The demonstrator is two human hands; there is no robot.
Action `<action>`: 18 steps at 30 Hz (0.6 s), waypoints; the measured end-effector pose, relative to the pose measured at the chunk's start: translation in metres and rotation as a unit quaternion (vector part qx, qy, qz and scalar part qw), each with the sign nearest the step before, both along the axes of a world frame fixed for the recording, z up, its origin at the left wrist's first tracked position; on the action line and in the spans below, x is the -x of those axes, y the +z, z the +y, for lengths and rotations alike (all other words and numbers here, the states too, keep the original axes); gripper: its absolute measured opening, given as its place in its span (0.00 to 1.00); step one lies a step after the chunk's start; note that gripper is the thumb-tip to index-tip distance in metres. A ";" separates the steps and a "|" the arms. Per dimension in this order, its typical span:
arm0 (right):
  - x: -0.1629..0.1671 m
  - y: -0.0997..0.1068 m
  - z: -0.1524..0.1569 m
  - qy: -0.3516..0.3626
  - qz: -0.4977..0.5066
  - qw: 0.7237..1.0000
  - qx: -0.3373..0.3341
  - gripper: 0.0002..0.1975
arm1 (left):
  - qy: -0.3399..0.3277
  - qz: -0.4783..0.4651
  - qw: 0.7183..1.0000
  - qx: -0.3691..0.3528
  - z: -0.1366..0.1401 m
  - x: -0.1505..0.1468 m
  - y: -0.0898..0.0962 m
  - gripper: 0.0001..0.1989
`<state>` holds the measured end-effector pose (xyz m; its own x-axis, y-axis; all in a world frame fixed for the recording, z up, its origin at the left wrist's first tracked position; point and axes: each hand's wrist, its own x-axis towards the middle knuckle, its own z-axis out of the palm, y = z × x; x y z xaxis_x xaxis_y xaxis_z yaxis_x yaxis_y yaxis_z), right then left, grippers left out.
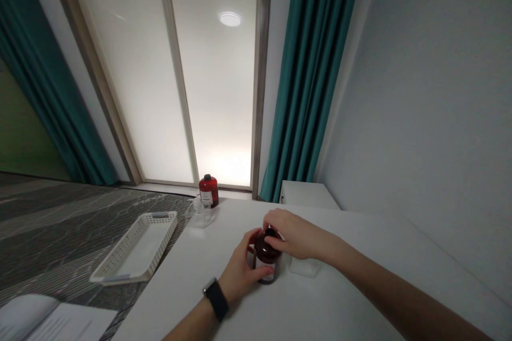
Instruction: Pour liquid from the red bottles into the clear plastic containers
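Note:
A dark reddish-brown bottle (267, 250) with a pale label stands upright on the white table (216, 261). My left hand (246, 264) is wrapped round its body from the left, thumb across the label. At the top, the fingers of my right hand (290, 232) close round the bottle's black cap (270, 232). Whether the cap is loose or seated I cannot tell. Just right of the bottle, partly under my right wrist, lies a clear plastic tray (304, 267).
A red bottle (208, 191) with a black cap stands at the table's far left corner, beside a clear plastic container (199, 214). Beyond the left edge are a white perforated basket (154, 256) and an open book (68, 319). A white cabinet (308, 194) stands behind the table.

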<state>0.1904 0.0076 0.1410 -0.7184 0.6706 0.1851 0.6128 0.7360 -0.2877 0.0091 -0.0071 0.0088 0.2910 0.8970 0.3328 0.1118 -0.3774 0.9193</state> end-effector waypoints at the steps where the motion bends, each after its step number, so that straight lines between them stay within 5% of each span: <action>1: 0.000 0.000 -0.001 0.009 0.001 1.000 0.001 0.06 | -0.004 -0.001 1.000 -0.001 0.000 0.000 0.001 0.38; 6: -0.001 0.004 -0.004 0.063 0.040 0.997 0.006 0.13 | -0.005 -0.003 1.000 -0.008 0.000 0.000 0.002 0.37; 12: -0.004 0.003 0.002 0.011 0.026 1.000 0.005 0.03 | -0.005 -0.007 1.000 0.003 -0.001 0.001 0.000 0.38; 18: -0.006 0.005 -0.005 0.046 0.037 0.998 0.018 0.11 | -0.006 0.000 1.000 -0.010 0.000 0.001 0.002 0.38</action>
